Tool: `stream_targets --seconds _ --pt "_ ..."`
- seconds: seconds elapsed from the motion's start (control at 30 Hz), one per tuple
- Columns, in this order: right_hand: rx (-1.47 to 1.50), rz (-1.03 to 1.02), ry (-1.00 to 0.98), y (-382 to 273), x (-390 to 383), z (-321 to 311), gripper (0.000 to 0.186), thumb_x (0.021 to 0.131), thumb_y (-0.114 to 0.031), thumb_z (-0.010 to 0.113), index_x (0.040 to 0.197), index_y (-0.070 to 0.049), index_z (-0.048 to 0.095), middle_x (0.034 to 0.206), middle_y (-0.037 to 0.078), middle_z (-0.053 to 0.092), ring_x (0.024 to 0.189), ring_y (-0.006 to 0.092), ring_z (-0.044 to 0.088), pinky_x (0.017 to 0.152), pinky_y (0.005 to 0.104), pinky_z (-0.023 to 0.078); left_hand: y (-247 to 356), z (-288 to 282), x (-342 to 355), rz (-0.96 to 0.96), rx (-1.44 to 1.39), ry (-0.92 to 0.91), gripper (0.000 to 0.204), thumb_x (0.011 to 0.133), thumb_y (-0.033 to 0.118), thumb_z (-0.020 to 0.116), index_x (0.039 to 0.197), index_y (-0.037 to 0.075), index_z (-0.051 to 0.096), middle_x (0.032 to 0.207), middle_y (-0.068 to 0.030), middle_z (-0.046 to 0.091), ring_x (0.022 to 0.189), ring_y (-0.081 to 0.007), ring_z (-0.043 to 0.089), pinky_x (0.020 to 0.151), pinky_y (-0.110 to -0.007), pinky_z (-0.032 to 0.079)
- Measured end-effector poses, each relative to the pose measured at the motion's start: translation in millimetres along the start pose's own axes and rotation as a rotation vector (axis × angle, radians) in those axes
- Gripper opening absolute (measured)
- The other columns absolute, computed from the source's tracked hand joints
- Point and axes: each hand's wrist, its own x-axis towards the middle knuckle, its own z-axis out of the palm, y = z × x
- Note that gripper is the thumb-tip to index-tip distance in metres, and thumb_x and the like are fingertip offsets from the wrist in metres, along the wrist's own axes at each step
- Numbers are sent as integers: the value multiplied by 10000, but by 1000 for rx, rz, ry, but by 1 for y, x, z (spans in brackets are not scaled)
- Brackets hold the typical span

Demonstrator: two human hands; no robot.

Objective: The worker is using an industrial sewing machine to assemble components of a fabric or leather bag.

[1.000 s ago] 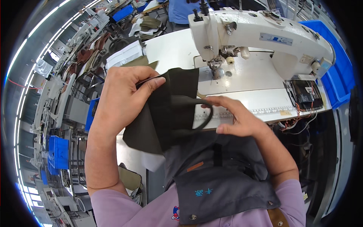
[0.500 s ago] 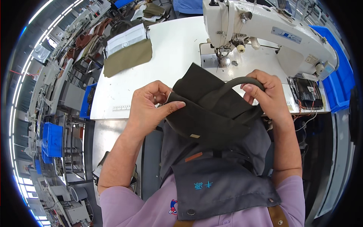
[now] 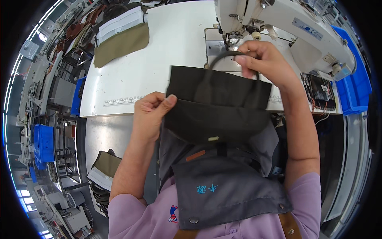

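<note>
A dark handbag [image 3: 217, 117] with a small pale tag low on its front hangs over my lap, at the near edge of the table. My left hand [image 3: 153, 109] pinches its left side edge between thumb and fingers. At the upper right, my right hand [image 3: 260, 59] is closed on the bag's curved handle [image 3: 218, 59] and holds it raised. The bag's upper panel stands up flat behind a fold that runs across the front. Its inside and back are hidden.
A white sewing machine [image 3: 290, 30] stands on the white table [image 3: 167, 44] beyond my right hand. Olive and white fabric pieces [image 3: 123, 40] lie at the far left; more pieces [image 3: 104, 169] are stacked low left. Blue bins [image 3: 356, 87] flank the right side.
The bag has turned from a slant to nearly level and its upper panel has spread wider. My right hand has lifted the handle up and left; my left hand has shifted slightly left and down.
</note>
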Motion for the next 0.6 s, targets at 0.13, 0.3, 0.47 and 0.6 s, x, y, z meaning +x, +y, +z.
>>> stream_targets --seconds 0.13,0.3,0.47,0.6 --pt "74 -11 -86 47 15 16 453 915 -289 767 1219 11 614 899 19 690 828 66 609 760 224 463 -27 -23 -9 -51 -113 235 180 922 150 773 822 32 681 765 20 652 693 -30 542 659 -187 426" --pt "-226 50 -70 58 11 33 325 925 -159 744 1192 -1 646 922 -16 646 856 51 574 774 212 456 -32 -28 -24 -119 -224 254 163 933 164 758 900 24 682 852 -14 699 773 -68 621 737 -217 488" --pt "-70 -40 25 66 10 32 354 895 -292 780 1112 -23 705 891 36 691 814 106 607 755 264 492 -38 -24 -33 -151 -85 45 324 928 199 760 1160 -15 690 1105 -88 737 988 -152 692 919 -286 524" --pt "64 -98 30 58 0 32 297 920 -243 753 1120 -39 672 922 26 682 838 80 598 776 244 479 -47 -28 -29 -99 -175 101 345 933 193 752 1209 0 677 1149 -90 728 1036 -160 682 962 -297 506"
